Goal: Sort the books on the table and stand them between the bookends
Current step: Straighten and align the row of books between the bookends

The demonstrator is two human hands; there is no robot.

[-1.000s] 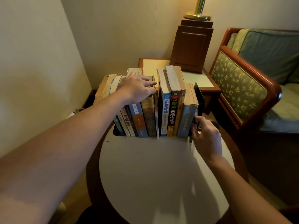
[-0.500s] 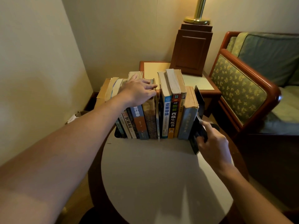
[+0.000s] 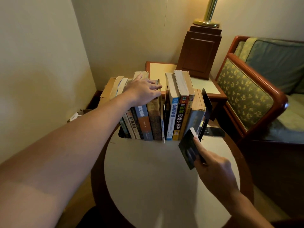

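- Left hand (image 3: 141,91) lies flat on top of the left group of books (image 3: 144,112); fingers spread, palm down, gripping nothing. Likely bracing the leaning books so they don't topple.
- Left books tilt rightward; worn spines in blue, orange and brown. Left bookend (image 3: 121,134) barely shows as a dark base at the row's foot.
- Thin gap mid-row, then the right group (image 3: 178,109) stands near upright: white-blue spine, black spine with red characters, yellowed page tops.
- Right bookend (image 3: 207,106), black metal, stands just beside the last book, foot on the round counter (image 3: 148,178).
- Right hand (image 3: 213,168) holds a small dark book (image 3: 188,150), fingers closed on its edge, raised off the counter in front of the row's right end. Probably next to slot in.
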